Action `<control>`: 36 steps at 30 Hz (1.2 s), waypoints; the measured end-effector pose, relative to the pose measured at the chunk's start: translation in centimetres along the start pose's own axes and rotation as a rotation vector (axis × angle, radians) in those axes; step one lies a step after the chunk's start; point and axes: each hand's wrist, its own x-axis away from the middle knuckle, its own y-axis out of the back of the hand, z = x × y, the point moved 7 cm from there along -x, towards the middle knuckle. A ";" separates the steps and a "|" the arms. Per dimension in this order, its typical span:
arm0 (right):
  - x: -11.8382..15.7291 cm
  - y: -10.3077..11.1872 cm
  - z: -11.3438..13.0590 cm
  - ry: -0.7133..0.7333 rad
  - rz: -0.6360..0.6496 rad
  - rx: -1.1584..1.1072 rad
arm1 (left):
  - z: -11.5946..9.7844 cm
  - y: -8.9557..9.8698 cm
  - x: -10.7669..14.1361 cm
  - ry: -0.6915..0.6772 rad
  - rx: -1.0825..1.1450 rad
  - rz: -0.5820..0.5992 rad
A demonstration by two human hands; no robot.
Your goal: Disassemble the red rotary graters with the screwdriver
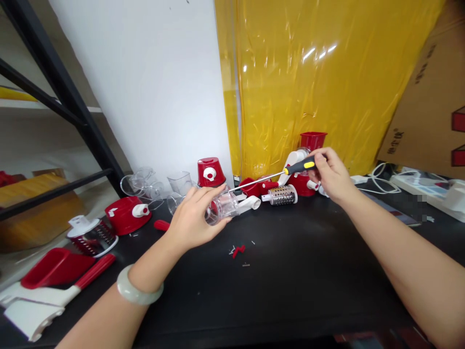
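My left hand (196,213) is wrapped round a clear plastic grater housing (227,206), held above the black table. A white crank handle (250,204) shows just right of the housing; whether they are joined I cannot tell. In my right hand (330,174) is a screwdriver (298,166) with a black and yellow grip, its long shaft pointing left. The shaft's tip reaches the top of the clear housing beside my left fingers. Small red plastic pieces (239,250) and several screws (231,250) lie on the table below my hands.
A drum grater (281,195) and red bases (129,215) stand along the back. At left lie another grater drum (92,236) and a white-and-red part (54,298). A white power strip (428,191) with cables sits at right, near a cardboard box (425,97).
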 end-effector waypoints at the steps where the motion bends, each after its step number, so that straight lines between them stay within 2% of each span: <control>1: -0.1 -0.1 -0.1 -0.006 0.026 -0.022 | 0.0 0.1 0.0 -0.006 0.002 0.000; 8: -0.2 -0.1 -1.1 -0.035 0.114 -0.151 | -0.3 0.3 -0.1 -0.044 -0.061 0.025; 15: 0.1 -0.5 0.7 -0.023 0.185 -0.037 | 0.5 0.4 -0.1 -0.028 -0.046 0.021; 20: 0.3 -1.0 0.7 -0.073 0.137 -0.143 | 0.3 0.3 0.0 -0.036 -0.030 0.030; 22: 0.4 -0.7 -0.1 -0.125 0.107 -0.054 | -0.1 0.3 0.0 -0.050 -0.025 0.034; 24: 0.4 -0.2 -0.6 -0.131 0.069 0.206 | -0.4 0.4 0.0 -0.065 -0.026 0.033; 26: 0.3 0.2 -0.5 -0.066 0.032 0.416 | -0.6 0.4 0.0 -0.071 -0.030 0.032; 27: 0.2 0.2 -0.3 -0.021 0.017 0.434 | -0.6 0.5 0.0 -0.070 -0.033 0.030; 31: 0.1 -0.3 0.1 0.057 0.034 0.156 | -0.6 0.5 0.0 -0.066 -0.043 0.032; 36: 0.1 -0.9 0.1 -0.031 0.025 -0.252 | -0.7 0.3 0.0 -0.069 -0.030 0.031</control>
